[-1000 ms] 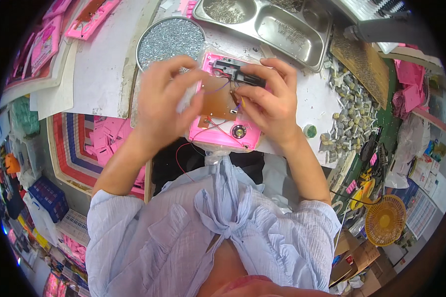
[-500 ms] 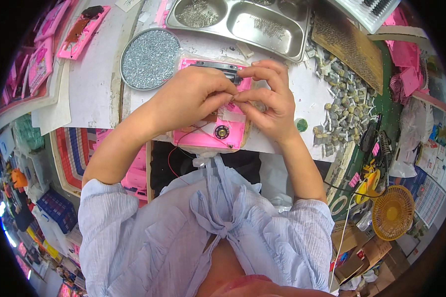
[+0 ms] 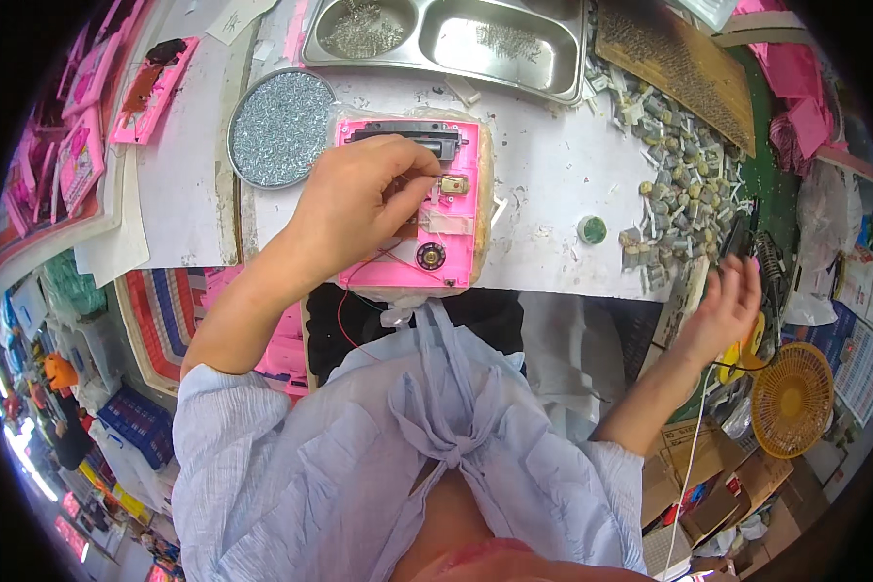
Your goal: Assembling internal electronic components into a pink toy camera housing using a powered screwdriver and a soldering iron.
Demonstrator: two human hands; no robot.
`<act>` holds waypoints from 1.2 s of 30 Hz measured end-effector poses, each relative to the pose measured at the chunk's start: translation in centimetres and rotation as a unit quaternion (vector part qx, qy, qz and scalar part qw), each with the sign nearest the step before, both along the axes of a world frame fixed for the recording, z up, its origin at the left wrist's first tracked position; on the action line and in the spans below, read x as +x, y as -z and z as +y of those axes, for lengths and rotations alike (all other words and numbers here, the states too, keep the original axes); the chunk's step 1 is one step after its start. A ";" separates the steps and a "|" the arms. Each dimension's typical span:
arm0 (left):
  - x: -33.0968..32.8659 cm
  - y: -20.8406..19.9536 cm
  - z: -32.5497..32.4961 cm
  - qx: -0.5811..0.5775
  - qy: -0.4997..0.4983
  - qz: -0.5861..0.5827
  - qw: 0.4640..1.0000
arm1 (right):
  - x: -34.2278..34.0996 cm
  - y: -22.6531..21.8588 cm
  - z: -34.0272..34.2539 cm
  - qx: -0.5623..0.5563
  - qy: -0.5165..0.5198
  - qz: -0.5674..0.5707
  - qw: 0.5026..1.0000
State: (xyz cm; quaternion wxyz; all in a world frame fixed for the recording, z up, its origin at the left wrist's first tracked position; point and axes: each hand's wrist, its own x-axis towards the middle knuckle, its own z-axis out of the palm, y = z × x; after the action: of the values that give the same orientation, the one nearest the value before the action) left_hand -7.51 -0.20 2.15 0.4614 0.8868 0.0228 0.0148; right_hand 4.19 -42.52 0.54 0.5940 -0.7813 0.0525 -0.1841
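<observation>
A pink plastic casing (image 3: 464,250) lies in front of me on a wrapped pad. Along its far side runs a black bar-shaped part (image 3: 446,144); nearer me are a round black part (image 3: 431,255) and thin wires. My left hand (image 3: 364,199) is over the casing's left half, thumb and forefinger pinched together beside a small metal motor (image 3: 453,184). Whatever lies between those fingertips is too small to make out. Far to the right, past the table edge, my right hand (image 3: 720,312) is stretched out with fingers apart, close to a black tool (image 3: 735,240).
A round dish of small screws (image 3: 281,126) stands left of the casing. Behind it sits a metal compartment tray (image 3: 584,73). Several small motors (image 3: 669,209) are heaped at right, near a board (image 3: 684,73) and a green round piece (image 3: 592,230). A yellow basket (image 3: 791,398) is lower right.
My right hand has left the casing and swung right, beyond the table edge. The left hand stays over the casing, and the small motor now shows beside it.
</observation>
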 end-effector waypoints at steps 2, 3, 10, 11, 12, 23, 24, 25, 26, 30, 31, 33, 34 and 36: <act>0.2 0.4 -0.1 0.038 0.006 -0.050 0.998 | 0.0 -0.8 -5.1 0.142 0.060 0.027 0.988; 0.0 0.6 -0.2 0.060 0.005 -0.075 0.995 | 0.3 -0.2 -7.9 0.209 0.068 0.032 0.975; -0.4 0.9 -0.9 0.135 0.011 -0.137 0.981 | 5.6 0.3 -13.6 0.247 0.143 -0.062 0.956; -0.5 1.0 -1.0 0.143 0.007 -0.141 0.979 | 6.1 -0.1 -13.1 0.217 0.168 -0.074 0.959; -0.6 1.1 -1.0 0.152 0.003 -0.146 0.977 | 6.3 -0.5 -13.6 0.207 0.140 -0.046 0.967; -0.4 1.6 -0.6 0.138 0.035 -0.133 0.981 | -4.5 -2.6 -12.5 0.206 0.110 -0.136 0.963; -0.4 1.6 -0.6 0.138 0.040 -0.121 0.982 | -5.4 -0.9 -13.7 0.213 0.036 -0.140 0.966; -0.5 1.7 -0.6 0.129 0.045 -0.117 0.984 | -6.0 -0.2 -14.2 0.219 -0.037 -0.143 0.965; -0.5 1.8 -0.6 0.122 0.050 -0.114 0.985 | -6.3 -0.5 -10.1 0.226 -0.051 -0.117 0.966; -0.3 1.8 -0.6 0.101 0.063 -0.111 0.987 | -7.0 0.8 8.8 0.065 -0.242 -0.063 0.966; -0.5 1.8 -0.5 0.095 0.059 -0.111 0.987 | -6.3 0.2 12.1 0.039 -0.341 -0.051 0.938; -0.8 1.8 -0.2 0.086 0.054 -0.113 0.988 | -4.9 0.7 17.6 -0.045 -0.435 -0.059 0.897; -0.8 1.8 0.0 0.073 0.055 -0.105 0.990 | -4.6 0.6 19.9 -0.027 -0.450 -0.074 0.889; -0.9 1.9 0.3 0.051 0.055 -0.089 0.993 | -3.8 1.0 22.3 0.003 -0.487 -0.073 0.870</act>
State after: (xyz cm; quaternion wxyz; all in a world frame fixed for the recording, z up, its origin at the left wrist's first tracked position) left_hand -8.42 0.05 0.25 0.4155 0.9044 -0.0678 0.0695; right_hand 0.44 -20.19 -0.48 0.6129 -0.6904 -0.3777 0.0716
